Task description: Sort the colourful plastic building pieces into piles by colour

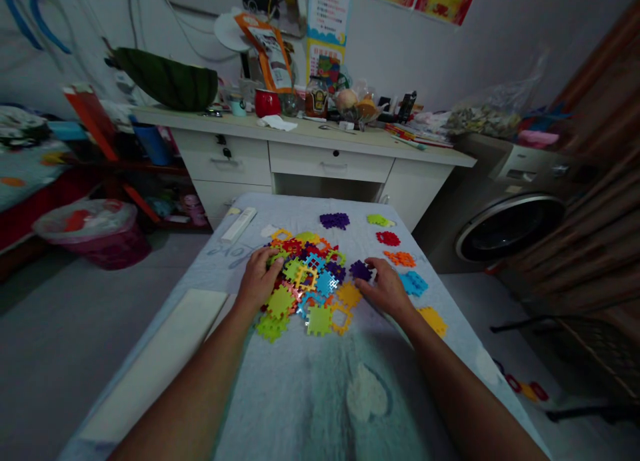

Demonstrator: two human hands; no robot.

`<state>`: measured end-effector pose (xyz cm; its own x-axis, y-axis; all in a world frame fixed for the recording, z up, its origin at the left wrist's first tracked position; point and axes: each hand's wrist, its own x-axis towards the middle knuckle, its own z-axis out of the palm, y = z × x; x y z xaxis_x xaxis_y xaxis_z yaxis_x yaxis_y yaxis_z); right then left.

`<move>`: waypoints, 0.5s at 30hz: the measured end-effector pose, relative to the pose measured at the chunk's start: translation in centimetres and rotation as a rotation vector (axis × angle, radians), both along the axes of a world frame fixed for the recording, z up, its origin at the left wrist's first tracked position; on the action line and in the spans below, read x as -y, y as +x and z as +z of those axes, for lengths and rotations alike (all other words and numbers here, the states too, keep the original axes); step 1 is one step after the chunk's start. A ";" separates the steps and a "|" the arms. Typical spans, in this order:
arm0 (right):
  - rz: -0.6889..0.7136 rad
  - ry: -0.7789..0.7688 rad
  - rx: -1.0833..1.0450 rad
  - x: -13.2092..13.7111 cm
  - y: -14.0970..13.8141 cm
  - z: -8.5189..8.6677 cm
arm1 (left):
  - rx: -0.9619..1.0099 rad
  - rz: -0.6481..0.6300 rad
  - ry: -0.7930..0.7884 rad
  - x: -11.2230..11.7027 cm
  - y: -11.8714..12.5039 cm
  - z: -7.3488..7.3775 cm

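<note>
A heap of interlocking plastic tiles point(306, 278) in several colours, some solid and some with open square centres, lies mid-table. At its left edge rests my left hand point(260, 279), fingers curved and thumb apart, touching lime green tiles point(277, 257). My right hand point(386, 288) pinches a dark purple tile point(361, 270) between thumb and fingers, just right of the heap. An orange-yellow tile point(349, 294) lies below that thumb. Sorted by colour are purple tiles point(335, 221) at the back, then lime point(379, 219), red point(388, 238), orange point(399, 259), blue point(414, 283) and yellow groups point(433, 320) down the right.
A pale cloth covers the table point(295, 387). A white power strip point(239, 225) lies at its back left, and a long white panel point(160, 361) along the left side. Beyond stands a cluttered white desk point(330, 154), with a washing machine point(480, 201) at right and a pink bin point(95, 237) at left.
</note>
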<state>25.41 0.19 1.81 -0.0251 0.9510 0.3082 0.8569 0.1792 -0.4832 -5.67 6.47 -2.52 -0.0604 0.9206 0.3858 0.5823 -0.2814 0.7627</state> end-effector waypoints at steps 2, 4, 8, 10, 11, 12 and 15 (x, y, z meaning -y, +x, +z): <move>-0.003 0.039 -0.010 -1.7 -0.3 0.6 | 0.001 0.000 0.008 -0.1 0.0 0.0; -0.002 0.072 -0.015 -3.9 -0.8 1.0 | 0.002 -0.001 0.012 -0.1 0.0 -0.1; -0.049 0.111 -0.035 -9.2 -2.0 0.5 | 0.002 0.005 0.011 -0.1 0.0 -0.1; -0.089 0.100 -0.059 -11.6 -2.7 -0.1 | 0.007 0.008 0.006 -0.1 0.0 -0.1; -0.105 0.089 -0.071 -12.7 -3.0 -0.4 | 0.011 0.008 0.002 0.0 0.0 0.0; -0.119 0.079 -0.082 -13.6 -3.2 -0.7 | 0.015 0.009 -0.002 0.0 0.1 0.0; -0.152 0.068 -0.114 -15.8 -4.0 -1.0 | 0.018 0.015 -0.006 0.1 0.1 0.1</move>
